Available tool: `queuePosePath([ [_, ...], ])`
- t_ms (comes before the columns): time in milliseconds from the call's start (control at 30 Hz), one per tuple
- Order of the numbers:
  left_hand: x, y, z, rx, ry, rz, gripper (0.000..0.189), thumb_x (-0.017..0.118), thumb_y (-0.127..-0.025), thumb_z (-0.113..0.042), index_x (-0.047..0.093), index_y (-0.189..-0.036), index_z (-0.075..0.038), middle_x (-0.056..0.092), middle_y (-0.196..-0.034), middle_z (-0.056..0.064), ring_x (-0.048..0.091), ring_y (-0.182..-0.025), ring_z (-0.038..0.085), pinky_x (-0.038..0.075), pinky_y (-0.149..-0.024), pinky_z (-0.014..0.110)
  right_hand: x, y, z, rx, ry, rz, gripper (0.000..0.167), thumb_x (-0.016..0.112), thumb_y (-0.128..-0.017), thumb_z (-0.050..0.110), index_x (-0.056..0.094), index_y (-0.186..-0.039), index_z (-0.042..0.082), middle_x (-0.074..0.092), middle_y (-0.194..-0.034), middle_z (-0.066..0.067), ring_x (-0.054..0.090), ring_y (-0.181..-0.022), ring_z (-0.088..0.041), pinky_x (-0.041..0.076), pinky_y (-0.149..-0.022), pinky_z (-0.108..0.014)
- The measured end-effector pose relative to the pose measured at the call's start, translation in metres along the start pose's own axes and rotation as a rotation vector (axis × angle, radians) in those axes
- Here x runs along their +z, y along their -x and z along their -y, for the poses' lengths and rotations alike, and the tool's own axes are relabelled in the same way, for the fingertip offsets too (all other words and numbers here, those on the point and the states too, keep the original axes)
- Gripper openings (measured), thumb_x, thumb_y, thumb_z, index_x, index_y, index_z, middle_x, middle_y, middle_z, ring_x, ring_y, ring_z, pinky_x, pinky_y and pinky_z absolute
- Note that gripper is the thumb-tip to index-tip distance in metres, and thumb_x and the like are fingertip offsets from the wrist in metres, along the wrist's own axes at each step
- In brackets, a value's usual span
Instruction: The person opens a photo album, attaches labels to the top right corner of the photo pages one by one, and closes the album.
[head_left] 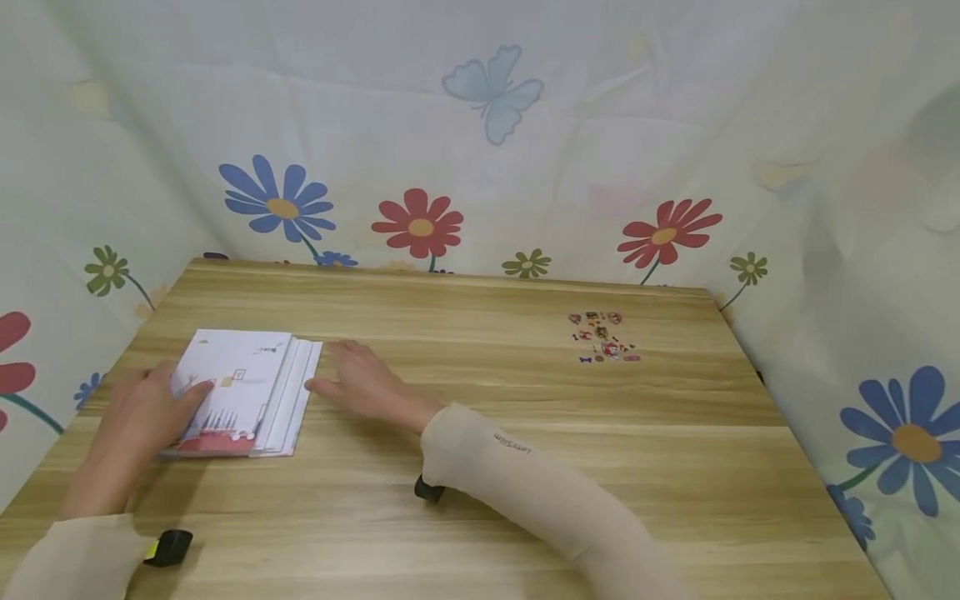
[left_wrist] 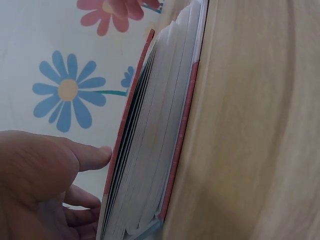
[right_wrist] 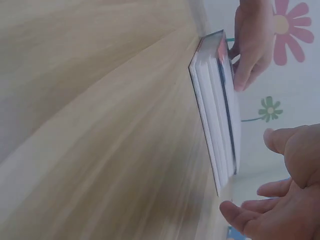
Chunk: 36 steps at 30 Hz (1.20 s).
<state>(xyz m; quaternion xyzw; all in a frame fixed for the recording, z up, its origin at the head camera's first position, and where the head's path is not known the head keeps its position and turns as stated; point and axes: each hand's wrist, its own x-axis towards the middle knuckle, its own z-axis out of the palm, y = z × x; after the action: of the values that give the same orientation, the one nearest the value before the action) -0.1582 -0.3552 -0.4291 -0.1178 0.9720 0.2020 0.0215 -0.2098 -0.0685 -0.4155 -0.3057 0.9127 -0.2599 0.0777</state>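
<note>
Toward nine o'clock on the desk (head_left: 337,525), the left hand (head_left: 142,417) rests on a thick book (head_left: 243,354) at its nine-o'clock side, fingers relaxed. The covers look stiff, the fanned pages loose and apt to slip; it should feel moderately heavy, best pinched across both covers. At its three o'clock edge, the right hand (head_left: 367,379) has fingers parted, gripping nothing.

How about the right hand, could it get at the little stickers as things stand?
Probably yes: the right hand looks empty, and only tabletop shows between it and the stickers, with nothing blocking.
</note>
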Motion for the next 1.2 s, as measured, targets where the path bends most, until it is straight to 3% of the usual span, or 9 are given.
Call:
queuePosePath([
  [267, 0.0, -0.001, 0.005, 0.014, 0.053, 0.068, 0.082, 0.047, -0.109, -0.042, 0.017, -0.149, 0.023, 0.022, -0.14, 0.052, 0.024, -0.13, 0.067, 0.024, -0.108, 0.077, 0.015, -0.019, 0.01, 0.048, 0.018, 0.045, 0.068, 0.059, -0.105, 0.042, 0.04, -0.157, 0.002, 0.042, -0.161, -0.008, 0.035, -0.15, -0.016, 0.026, -0.121, -0.024],
  [433, 0.001, -0.002, 0.006, 0.029, 0.065, 0.062, 0.078, 0.053, -0.108, -0.036, 0.022, -0.149, 0.023, 0.026, -0.142, 0.051, 0.028, -0.13, 0.067, 0.027, -0.106, 0.077, 0.023, -0.024, 0.009, 0.065, 0.035, 0.062, 0.071, 0.062, -0.104, 0.043, 0.039, -0.158, 0.003, 0.041, -0.162, -0.006, 0.034, -0.15, -0.014, 0.026, -0.121, -0.024],
  [600, 0.003, -0.004, 0.001, 0.11, 0.061, 0.049, 0.078, 0.06, -0.104, -0.036, 0.033, -0.143, 0.025, 0.035, -0.139, 0.051, 0.037, -0.126, 0.066, 0.034, -0.102, 0.075, 0.024, -0.025, 0.004, 0.045, 0.066, 0.052, 0.075, 0.062, -0.103, 0.046, 0.036, -0.159, 0.004, 0.041, -0.162, -0.003, 0.035, -0.149, -0.013, 0.022, -0.122, -0.023],
  [800, 0.006, -0.001, -0.01, 0.123, 0.09, 0.052, 0.078, 0.066, -0.101, -0.036, 0.039, -0.137, 0.027, 0.043, -0.133, 0.049, 0.047, -0.116, 0.059, 0.039, -0.098, 0.072, 0.023, -0.024, -0.004, 0.058, 0.118, 0.054, 0.074, 0.061, -0.103, 0.046, 0.036, -0.159, 0.004, 0.042, -0.162, -0.003, 0.034, -0.15, -0.014, 0.017, -0.124, -0.026],
  [967, 0.008, 0.006, -0.016, 0.122, 0.126, 0.069, 0.079, 0.069, -0.1, -0.035, 0.04, -0.135, 0.029, 0.047, -0.127, 0.046, 0.05, -0.103, 0.049, 0.042, -0.094, 0.069, 0.021, -0.023, -0.009, 0.059, 0.178, 0.056, 0.077, 0.063, -0.1, 0.052, 0.039, -0.159, 0.008, 0.045, -0.159, -0.001, 0.039, -0.146, -0.014, 0.022, -0.123, -0.027],
  [1200, 0.017, 0.013, -0.037, 0.145, 0.091, 0.164, 0.088, 0.065, -0.102, -0.04, 0.027, -0.146, 0.026, 0.035, -0.138, 0.051, 0.044, -0.121, 0.06, 0.037, -0.103, 0.072, 0.011, -0.019, -0.022, 0.062, 0.232, 0.07, 0.076, 0.059, -0.1, 0.057, 0.043, -0.157, 0.009, 0.05, -0.154, -0.005, 0.044, -0.137, -0.02, 0.036, -0.114, -0.029],
])
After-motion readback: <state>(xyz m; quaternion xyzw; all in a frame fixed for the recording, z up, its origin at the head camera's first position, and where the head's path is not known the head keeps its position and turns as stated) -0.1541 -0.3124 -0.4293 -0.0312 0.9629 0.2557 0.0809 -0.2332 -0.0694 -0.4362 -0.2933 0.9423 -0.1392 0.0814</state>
